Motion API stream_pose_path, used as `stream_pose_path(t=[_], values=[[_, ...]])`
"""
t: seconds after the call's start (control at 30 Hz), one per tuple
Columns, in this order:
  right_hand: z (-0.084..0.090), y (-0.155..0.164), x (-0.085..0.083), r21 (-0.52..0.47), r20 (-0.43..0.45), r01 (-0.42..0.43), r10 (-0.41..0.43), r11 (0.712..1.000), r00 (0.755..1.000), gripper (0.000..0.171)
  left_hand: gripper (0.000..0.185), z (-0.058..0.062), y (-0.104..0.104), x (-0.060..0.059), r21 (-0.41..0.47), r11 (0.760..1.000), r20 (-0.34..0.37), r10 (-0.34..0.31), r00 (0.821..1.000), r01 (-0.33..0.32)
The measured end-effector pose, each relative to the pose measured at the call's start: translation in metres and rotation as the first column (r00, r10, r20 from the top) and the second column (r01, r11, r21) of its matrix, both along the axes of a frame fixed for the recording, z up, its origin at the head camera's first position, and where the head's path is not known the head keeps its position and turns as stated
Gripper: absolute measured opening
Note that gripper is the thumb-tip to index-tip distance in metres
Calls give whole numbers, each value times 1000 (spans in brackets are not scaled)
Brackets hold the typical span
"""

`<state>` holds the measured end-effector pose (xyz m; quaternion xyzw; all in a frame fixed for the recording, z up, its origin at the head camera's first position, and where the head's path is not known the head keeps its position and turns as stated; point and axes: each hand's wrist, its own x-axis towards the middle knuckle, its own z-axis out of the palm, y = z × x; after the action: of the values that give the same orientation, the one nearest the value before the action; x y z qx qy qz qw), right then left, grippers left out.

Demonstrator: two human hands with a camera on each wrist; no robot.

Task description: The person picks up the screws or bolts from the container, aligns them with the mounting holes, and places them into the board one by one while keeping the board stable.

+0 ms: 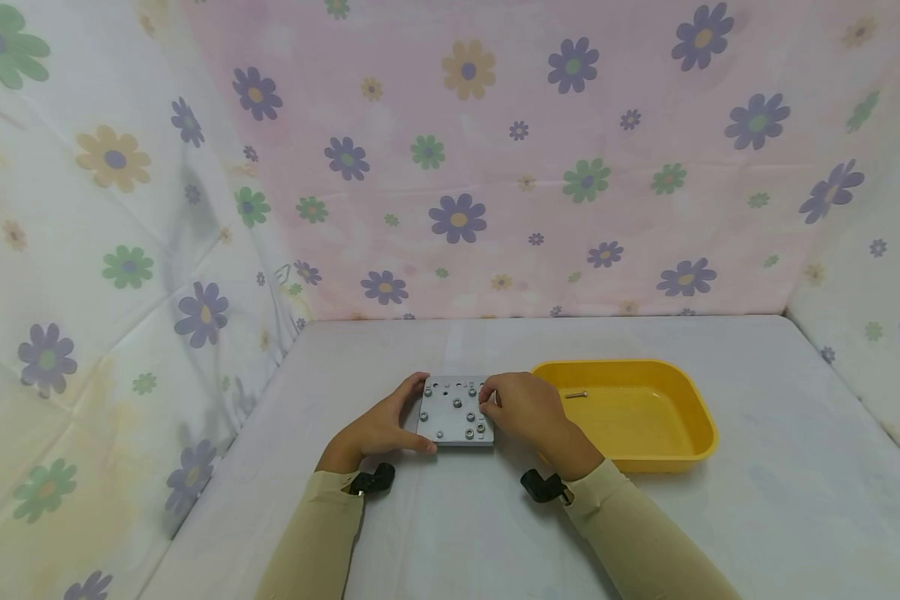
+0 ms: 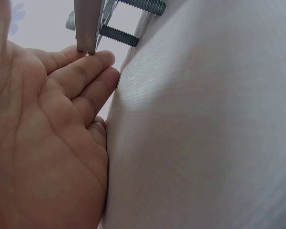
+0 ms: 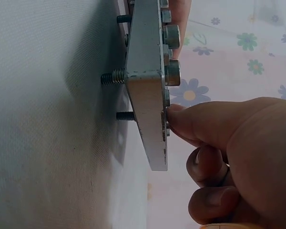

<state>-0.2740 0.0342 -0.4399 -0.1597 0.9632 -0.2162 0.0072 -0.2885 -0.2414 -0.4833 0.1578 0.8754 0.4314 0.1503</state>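
A silver metal plate, studded with several socket-head screws, is in the middle of the table. Threaded screw ends stick out beneath it. My left hand grips the plate along its left side, thumb at the near corner and fingers at the far corner. From the right, my right hand pinches at the plate's top face near its right edge, thumb and index finger together. The small screw there is mostly hidden by the fingertips. Larger screw heads stand beside it.
A yellow tray stands on the table right of my right hand, close to its wrist. One loose screw lies inside it. Flowered cloth hangs behind and at both sides of the white table.
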Motion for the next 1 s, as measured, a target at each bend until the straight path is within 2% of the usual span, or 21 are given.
stream_pose_path(t=[0.47,0.67,1.0], values=[[1,0,0,-3,27,10,-10,1000,1000,6,127,0,1,1,-19,1000,-9,10,1000,-10],[3,1,1,2,37,6,-6,1000,999,15,127,0,2,1,-23,1000,-5,13,1000,-13],[8,4,2,-63,66,-19,23,998,998,16,126,1,0,1,-14,1000,6,14,1000,-14]])
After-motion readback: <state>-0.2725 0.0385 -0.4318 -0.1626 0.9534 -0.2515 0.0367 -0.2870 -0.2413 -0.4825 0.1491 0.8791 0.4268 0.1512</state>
